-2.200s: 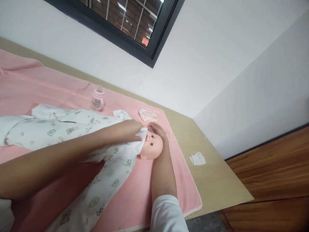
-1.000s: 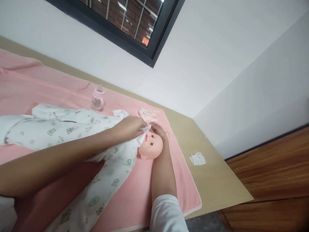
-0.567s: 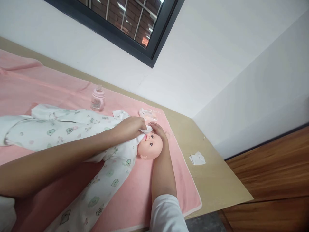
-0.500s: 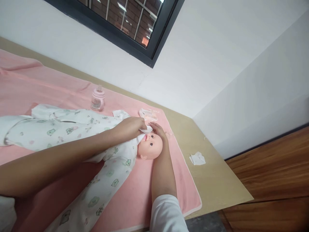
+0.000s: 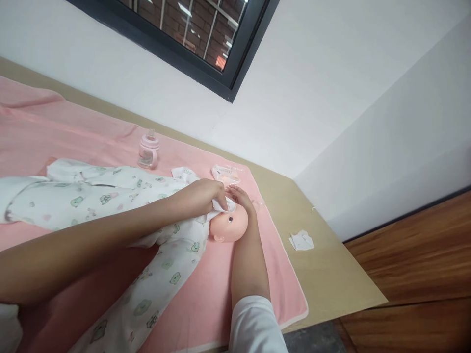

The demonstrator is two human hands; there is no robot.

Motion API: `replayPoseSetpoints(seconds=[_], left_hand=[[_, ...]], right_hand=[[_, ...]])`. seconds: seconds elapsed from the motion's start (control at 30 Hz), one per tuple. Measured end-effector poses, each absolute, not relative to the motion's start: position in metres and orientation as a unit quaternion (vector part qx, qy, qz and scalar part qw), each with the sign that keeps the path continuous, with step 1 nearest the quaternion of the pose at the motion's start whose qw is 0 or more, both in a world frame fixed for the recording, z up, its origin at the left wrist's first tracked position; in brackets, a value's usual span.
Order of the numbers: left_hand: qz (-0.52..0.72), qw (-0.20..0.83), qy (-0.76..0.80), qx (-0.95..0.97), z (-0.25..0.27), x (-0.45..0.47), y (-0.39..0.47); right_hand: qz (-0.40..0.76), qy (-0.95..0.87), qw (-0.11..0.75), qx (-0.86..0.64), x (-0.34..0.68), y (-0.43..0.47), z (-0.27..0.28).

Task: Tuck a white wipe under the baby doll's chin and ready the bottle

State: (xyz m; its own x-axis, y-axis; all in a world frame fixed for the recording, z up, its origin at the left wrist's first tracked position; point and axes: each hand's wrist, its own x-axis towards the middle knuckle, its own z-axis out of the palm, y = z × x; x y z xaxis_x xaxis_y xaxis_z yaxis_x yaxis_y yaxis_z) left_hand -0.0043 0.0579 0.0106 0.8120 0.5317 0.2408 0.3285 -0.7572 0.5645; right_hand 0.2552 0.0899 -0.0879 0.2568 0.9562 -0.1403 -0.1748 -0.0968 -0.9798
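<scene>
A baby doll lies on its back in a white outfit [image 5: 121,193] printed with green animals, its bald head [image 5: 231,226] toward the right. My left hand [image 5: 208,196] reaches across the doll's body and pinches a white wipe [image 5: 228,206] against the face. The wipe and fingers cover the mouth and one eye; the other eye shows. Around the crown of the head bends my right hand [image 5: 241,197], its fingers stretched out along the far side of the face and apart from one another. Whether its palm presses on the head is hidden.
A pink blanket [image 5: 206,304] covers much of the wooden table [image 5: 331,274]. On it stand a pink-lidded baby bottle [image 5: 148,151] and a clear plastic packet [image 5: 225,173]. A crumpled white wipe [image 5: 301,240] lies on the wood at right. A white wall [image 5: 257,127] borders the back.
My left hand has moved slightly right with the wipe, from beside the mouth onto the face, now hiding one eye and the mouth. My right hand has stayed in place.
</scene>
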Motion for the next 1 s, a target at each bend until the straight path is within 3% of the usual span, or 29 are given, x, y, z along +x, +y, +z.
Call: replayPoseSetpoints(seconds=[0.83,1.0], left_hand=[[0.199,0.167,0.265,0.929,0.006,-0.005,0.067],[0.249,0.161,0.297,0.908,0.016,-0.014,0.070]], right_hand=[[0.508,-0.347,0.580,-0.534,0.262,0.093,-0.098],[0.514,-0.352,0.579,-0.526,0.263,0.092,-0.100]])
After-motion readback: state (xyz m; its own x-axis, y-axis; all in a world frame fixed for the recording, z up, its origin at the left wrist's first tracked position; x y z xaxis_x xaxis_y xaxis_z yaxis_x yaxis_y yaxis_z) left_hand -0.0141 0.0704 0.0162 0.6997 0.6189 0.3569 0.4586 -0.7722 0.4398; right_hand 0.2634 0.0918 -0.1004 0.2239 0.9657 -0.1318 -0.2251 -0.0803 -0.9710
